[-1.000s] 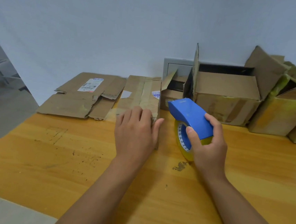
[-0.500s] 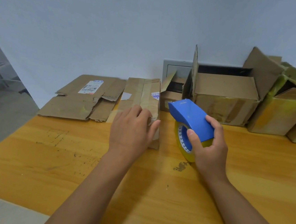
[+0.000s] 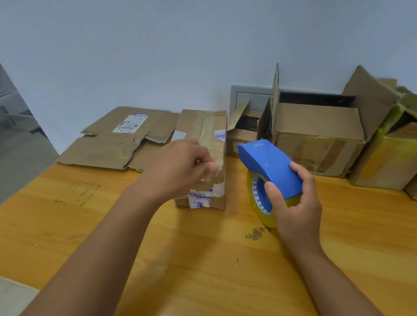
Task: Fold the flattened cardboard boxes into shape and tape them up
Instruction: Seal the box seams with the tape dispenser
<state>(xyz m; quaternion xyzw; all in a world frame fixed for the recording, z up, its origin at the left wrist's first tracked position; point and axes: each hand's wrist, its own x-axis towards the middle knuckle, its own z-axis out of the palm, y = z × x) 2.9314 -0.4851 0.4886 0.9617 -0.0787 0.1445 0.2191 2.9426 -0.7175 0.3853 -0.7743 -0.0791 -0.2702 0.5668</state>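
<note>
Head view: left hand has lifted off the taped brown cardboard box, fingers now curled, empty; right hand beside the box still grips the blue tape dispenser. Sealing looks done.

A taped brown box stands beside flattened cardboard and a blue tape dispenser.

— What am I seeing of the person, near the wooden table?
— Two bare forearms over it: no sleeves, watch or rings on my feed. Left hand, right hand, ungloved, short plain nails.
</note>
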